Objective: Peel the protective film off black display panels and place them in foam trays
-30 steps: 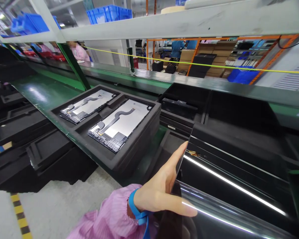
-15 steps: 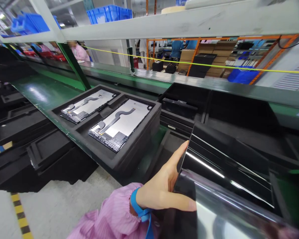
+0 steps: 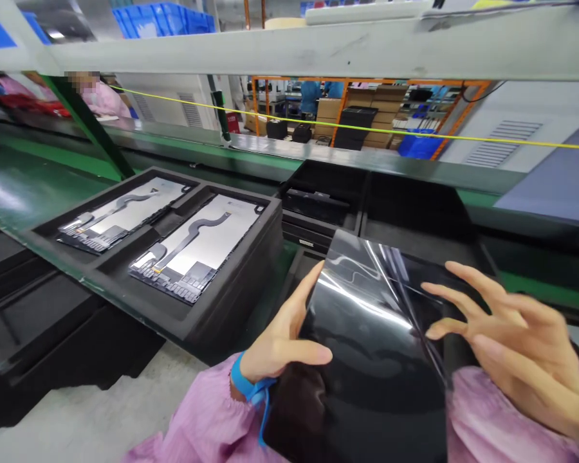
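Observation:
My left hand (image 3: 282,341) grips the left edge of a glossy black display panel (image 3: 367,334), thumb on its face and fingers behind. The panel is tilted toward me above the bench edge. A thin clear film (image 3: 405,283) is lifting off its right part. My right hand (image 3: 516,341) hovers over the panel's right side with fingers spread, the fingertips at the film's edge. Both arms wear pink sleeves, and a blue wrist strap (image 3: 248,386) circles the left wrist.
A black foam tray (image 3: 183,321) at left holds two panels lying back side up with flex cables. More black trays (image 3: 328,193) sit behind the held panel on the green bench (image 3: 9,186). A person in pink works at far left. Empty trays stack below the bench.
My right hand has come into view over the panel. The panel has tipped flatter toward me and the film now lifts from it. The view has shifted right.

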`<state>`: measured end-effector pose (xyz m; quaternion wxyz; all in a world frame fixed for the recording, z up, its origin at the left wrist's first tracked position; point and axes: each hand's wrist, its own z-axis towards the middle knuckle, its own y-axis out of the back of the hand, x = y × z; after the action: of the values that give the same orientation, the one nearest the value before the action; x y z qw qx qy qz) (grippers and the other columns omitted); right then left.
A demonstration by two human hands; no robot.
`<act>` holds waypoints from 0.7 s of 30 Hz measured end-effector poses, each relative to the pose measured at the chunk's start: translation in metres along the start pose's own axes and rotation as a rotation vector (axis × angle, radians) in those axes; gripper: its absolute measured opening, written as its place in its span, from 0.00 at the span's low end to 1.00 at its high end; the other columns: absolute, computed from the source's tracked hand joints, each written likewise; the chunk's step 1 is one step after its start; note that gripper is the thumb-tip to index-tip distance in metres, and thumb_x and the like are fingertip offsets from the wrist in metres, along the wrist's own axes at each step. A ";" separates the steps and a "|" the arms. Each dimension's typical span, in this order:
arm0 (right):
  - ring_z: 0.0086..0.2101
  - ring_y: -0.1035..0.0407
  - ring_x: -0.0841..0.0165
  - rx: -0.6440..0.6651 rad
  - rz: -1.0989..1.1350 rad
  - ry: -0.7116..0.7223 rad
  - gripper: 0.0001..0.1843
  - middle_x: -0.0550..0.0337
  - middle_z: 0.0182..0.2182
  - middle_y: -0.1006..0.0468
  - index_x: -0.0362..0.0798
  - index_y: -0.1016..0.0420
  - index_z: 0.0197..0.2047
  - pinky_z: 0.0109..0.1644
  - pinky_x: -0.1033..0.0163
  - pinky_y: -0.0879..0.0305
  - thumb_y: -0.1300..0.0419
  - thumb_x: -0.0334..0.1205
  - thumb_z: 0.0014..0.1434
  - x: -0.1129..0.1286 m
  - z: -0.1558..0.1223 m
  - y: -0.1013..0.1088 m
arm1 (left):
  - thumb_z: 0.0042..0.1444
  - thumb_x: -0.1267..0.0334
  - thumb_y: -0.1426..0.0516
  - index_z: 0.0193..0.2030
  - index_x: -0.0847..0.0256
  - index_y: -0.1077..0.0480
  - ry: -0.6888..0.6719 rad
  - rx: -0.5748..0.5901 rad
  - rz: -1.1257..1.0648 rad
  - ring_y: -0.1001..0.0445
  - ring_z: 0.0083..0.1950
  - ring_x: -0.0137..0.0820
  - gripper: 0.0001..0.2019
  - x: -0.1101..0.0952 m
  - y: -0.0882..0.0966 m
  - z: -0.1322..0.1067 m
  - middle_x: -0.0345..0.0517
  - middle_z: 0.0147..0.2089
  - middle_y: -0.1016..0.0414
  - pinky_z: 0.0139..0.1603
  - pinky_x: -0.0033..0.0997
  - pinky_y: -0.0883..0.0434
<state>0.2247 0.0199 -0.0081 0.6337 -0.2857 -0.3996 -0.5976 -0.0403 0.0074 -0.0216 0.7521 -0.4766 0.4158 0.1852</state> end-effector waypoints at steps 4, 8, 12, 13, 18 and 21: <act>0.60 0.53 0.48 0.477 -0.250 0.110 0.22 0.60 0.64 0.55 0.59 0.25 0.47 0.52 0.50 0.32 0.53 0.28 0.61 0.010 -0.007 0.008 | 0.37 0.80 0.42 0.64 0.52 0.44 0.092 -0.044 -0.042 0.57 0.70 0.43 0.44 -0.004 0.009 0.007 0.37 0.67 0.42 0.68 0.41 0.54; 0.59 0.48 0.54 0.576 -0.448 0.063 0.15 0.64 0.65 0.59 0.56 0.24 0.46 0.59 0.55 0.40 0.46 0.31 0.61 0.006 -0.005 0.007 | 0.41 0.76 0.42 0.63 0.55 0.41 0.103 -0.123 -0.034 0.49 0.68 0.46 0.38 0.000 0.013 0.014 0.40 0.64 0.37 0.66 0.42 0.50; 0.60 0.51 0.54 0.258 -0.362 0.080 0.03 0.64 0.64 0.54 0.51 0.22 0.33 0.61 0.52 0.42 0.38 0.36 0.57 -0.009 0.005 -0.004 | 0.56 0.67 0.47 0.63 0.57 0.41 0.070 -0.236 0.034 0.54 0.70 0.40 0.26 0.007 0.011 0.021 0.39 0.65 0.40 0.68 0.38 0.55; 0.61 0.54 0.53 0.135 -0.362 0.103 0.04 0.65 0.63 0.52 0.50 0.23 0.30 0.61 0.50 0.44 0.37 0.36 0.56 -0.012 0.008 -0.009 | 0.58 0.66 0.49 0.63 0.57 0.42 0.057 -0.248 0.049 0.56 0.70 0.38 0.25 0.009 0.011 0.022 0.38 0.66 0.41 0.69 0.37 0.56; 0.60 0.51 0.55 -0.381 -0.276 0.134 0.10 0.57 0.59 0.41 0.46 0.32 0.23 0.64 0.47 0.52 0.38 0.37 0.54 -0.020 0.018 -0.040 | 0.58 0.64 0.48 0.61 0.57 0.39 0.001 -0.318 0.185 0.59 0.71 0.33 0.23 0.019 0.018 0.030 0.34 0.68 0.46 0.69 0.31 0.59; 0.56 0.42 0.56 -0.503 -0.193 0.073 0.13 0.51 0.53 0.33 0.45 0.35 0.20 0.64 0.49 0.53 0.38 0.39 0.51 -0.022 0.022 -0.046 | 0.57 0.64 0.46 0.60 0.56 0.37 0.025 -0.357 0.187 0.61 0.71 0.30 0.23 0.026 0.023 0.034 0.32 0.67 0.45 0.69 0.26 0.61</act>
<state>0.1764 0.0442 -0.0209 0.4970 -0.3729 -0.2409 -0.7456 -0.0250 0.0452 -0.0487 0.6301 -0.5638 0.4281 0.3191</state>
